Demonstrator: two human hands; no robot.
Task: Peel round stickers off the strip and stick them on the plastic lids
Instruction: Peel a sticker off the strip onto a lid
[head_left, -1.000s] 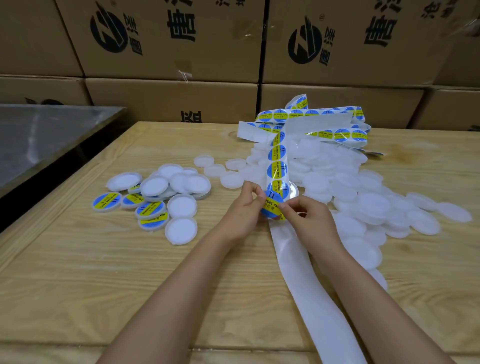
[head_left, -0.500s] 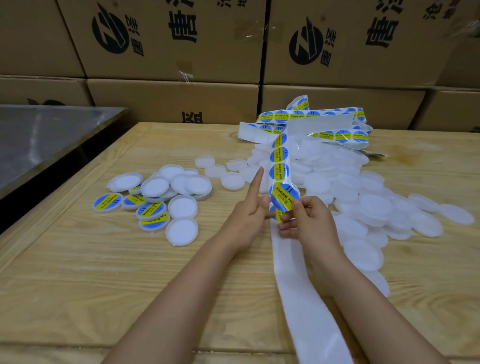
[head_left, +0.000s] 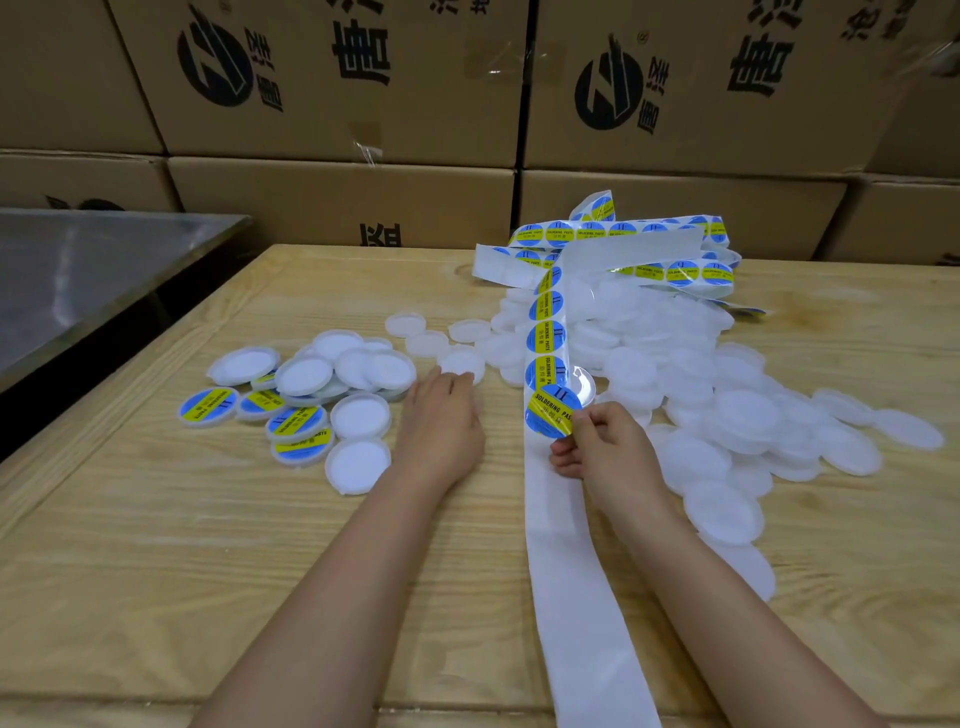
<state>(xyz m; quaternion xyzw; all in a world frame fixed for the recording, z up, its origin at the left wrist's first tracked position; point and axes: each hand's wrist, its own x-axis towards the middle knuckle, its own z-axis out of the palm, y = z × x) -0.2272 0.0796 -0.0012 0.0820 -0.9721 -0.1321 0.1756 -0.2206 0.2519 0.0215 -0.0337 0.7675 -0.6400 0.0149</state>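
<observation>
My right hand (head_left: 605, 441) pinches a round blue-and-yellow sticker (head_left: 551, 413) at the end of the white backing strip (head_left: 563, 519) on the pale wooden table (head_left: 156, 545). My left hand (head_left: 441, 421), fingers loosely spread and holding nothing, rests palm-down touching a white round plastic lid (head_left: 462, 358), between the labelled lids (head_left: 298, 423) and the plain pile (head_left: 727, 405).

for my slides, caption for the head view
Right hand pinches a sticker at the strip; left hand reaches toward a blank lid.
</observation>
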